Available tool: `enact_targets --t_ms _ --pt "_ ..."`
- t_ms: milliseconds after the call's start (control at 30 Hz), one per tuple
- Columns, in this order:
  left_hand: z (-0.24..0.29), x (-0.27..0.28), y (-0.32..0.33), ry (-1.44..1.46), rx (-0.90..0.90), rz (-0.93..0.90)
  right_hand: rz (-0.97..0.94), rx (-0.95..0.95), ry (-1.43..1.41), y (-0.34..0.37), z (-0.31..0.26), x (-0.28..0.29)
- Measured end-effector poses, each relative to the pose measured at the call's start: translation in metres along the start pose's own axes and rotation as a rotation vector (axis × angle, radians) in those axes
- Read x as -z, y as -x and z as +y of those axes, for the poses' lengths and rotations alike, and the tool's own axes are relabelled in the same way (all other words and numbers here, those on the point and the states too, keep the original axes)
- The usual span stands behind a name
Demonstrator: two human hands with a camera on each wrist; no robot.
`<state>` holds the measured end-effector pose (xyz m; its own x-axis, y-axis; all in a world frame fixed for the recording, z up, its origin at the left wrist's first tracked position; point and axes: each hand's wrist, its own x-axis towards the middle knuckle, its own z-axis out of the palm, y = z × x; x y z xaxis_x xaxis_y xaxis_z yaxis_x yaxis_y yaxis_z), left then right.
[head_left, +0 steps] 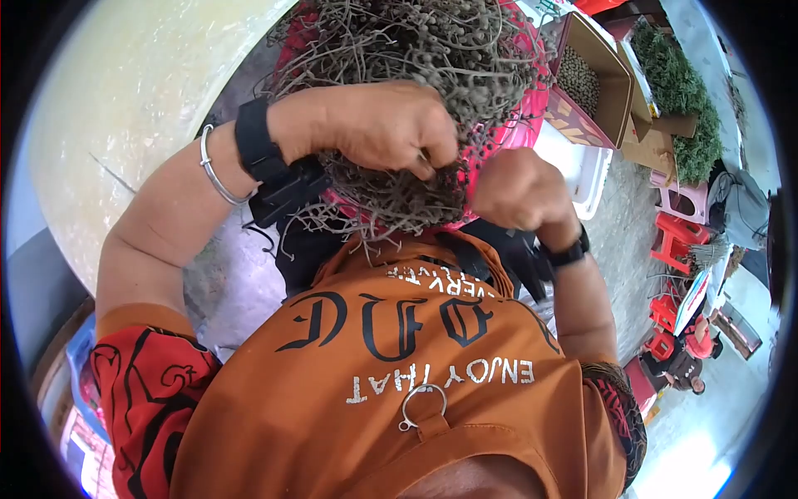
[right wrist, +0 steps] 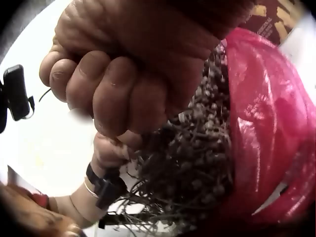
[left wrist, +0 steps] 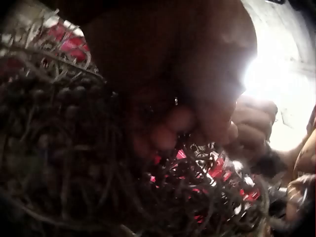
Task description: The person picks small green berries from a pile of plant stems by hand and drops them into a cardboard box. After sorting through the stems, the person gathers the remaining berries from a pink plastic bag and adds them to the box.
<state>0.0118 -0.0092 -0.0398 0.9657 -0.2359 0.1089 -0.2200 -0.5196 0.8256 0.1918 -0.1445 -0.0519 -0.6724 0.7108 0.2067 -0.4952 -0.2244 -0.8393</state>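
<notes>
A heap of dried grey-brown plant stems with small round heads [head_left: 432,50] fills a pink plastic bag [right wrist: 256,118] in front of me. At the heap's near side, my left hand [head_left: 391,125] bends over the stems with curled fingers, pinching some of them by the fingertips. In the left wrist view those fingers [left wrist: 165,136] are dark against the tangle. My right hand [head_left: 519,187] is curled into a fist just right of it, slightly blurred, near the bag's edge. Its tightly folded fingers [right wrist: 113,94] show in the right wrist view; the palm inside is hidden.
A pale round table [head_left: 108,125] stands at the left. To the right are a carton of small round heads [head_left: 578,79], a white tray [head_left: 592,179] and a green leafy bundle [head_left: 686,91]. Red stools [head_left: 677,241] and seated people [head_left: 686,366] are farther off.
</notes>
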Motion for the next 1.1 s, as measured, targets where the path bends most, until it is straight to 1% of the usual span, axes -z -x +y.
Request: enact_targets --t_ms 33,67,100,133,167,200,267,300,333,400,433,467,567,667,733,833,867,933,967,1000,1100 --pt "-0.001 0.002 0.004 -0.006 0.007 0.001 0.038 0.061 0.019 0.006 -0.011 -0.002" --pt "0.000 0.002 0.007 0.047 0.025 0.045 0.089 0.123 0.034 0.018 -0.022 -0.008" --pt "0.000 0.002 0.007 0.100 0.032 0.084 0.102 0.127 0.036 0.031 -0.026 -0.006" --pt "0.000 0.000 0.006 0.154 0.036 0.122 0.355 0.139 0.050 0.040 -0.030 -0.007" --pt "-0.001 -0.002 0.004 0.161 0.022 0.114 0.608 0.148 0.063 0.047 -0.033 -0.010" --pt "-0.003 -0.002 0.003 0.158 0.054 0.131 0.617 0.149 0.068 0.051 -0.033 -0.010" --pt "-0.005 -0.002 0.006 0.147 0.135 0.159 0.840 -0.033 0.173 0.053 -0.028 -0.009" --pt "-0.005 -0.001 0.008 0.147 0.134 0.147 0.952 -0.125 0.222 0.051 -0.025 -0.010" --pt "-0.004 0.001 0.010 0.171 0.183 0.134 0.960 -0.119 0.219 0.047 -0.020 -0.013" --pt "-0.003 0.005 0.012 0.217 0.283 0.120 1.041 -0.181 0.151 0.032 -0.010 -0.015" --pt "-0.003 0.005 0.013 0.215 0.284 0.121 1.076 -0.214 0.117 0.025 -0.007 -0.016" --pt "-0.004 0.004 0.013 0.208 0.266 0.132 1.073 -0.214 0.117 0.021 -0.004 -0.014" --pt "-0.008 0.004 0.011 0.198 0.217 0.153 1.041 -0.030 0.073 0.014 -0.001 -0.010" --pt "-0.011 0.006 0.007 0.213 0.171 0.186 1.038 -0.066 0.128 0.010 -0.007 -0.009" --pt "-0.011 0.006 0.006 0.226 0.176 0.199 1.037 -0.083 0.158 0.005 -0.008 -0.011" --pt "-0.009 0.008 0.005 0.250 0.188 0.219 1.039 -0.101 0.747 -0.009 -0.005 -0.017" --pt "-0.007 0.010 0.005 0.280 0.248 0.195 1.039 -0.099 0.749 -0.013 -0.004 -0.018" --pt "-0.005 0.011 0.006 0.340 0.366 0.144 0.985 -0.129 1.124 -0.018 -0.002 -0.023" --pt "-0.005 0.011 0.005 0.339 0.362 0.142 0.949 -0.146 1.312 -0.020 -0.001 -0.024" --pt "-0.006 0.010 0.004 0.332 0.340 0.151 0.951 -0.146 1.315 -0.023 0.001 -0.024" --pt "-0.011 0.009 0.003 0.315 0.303 0.170 0.821 -0.191 1.834 -0.033 0.006 -0.016"
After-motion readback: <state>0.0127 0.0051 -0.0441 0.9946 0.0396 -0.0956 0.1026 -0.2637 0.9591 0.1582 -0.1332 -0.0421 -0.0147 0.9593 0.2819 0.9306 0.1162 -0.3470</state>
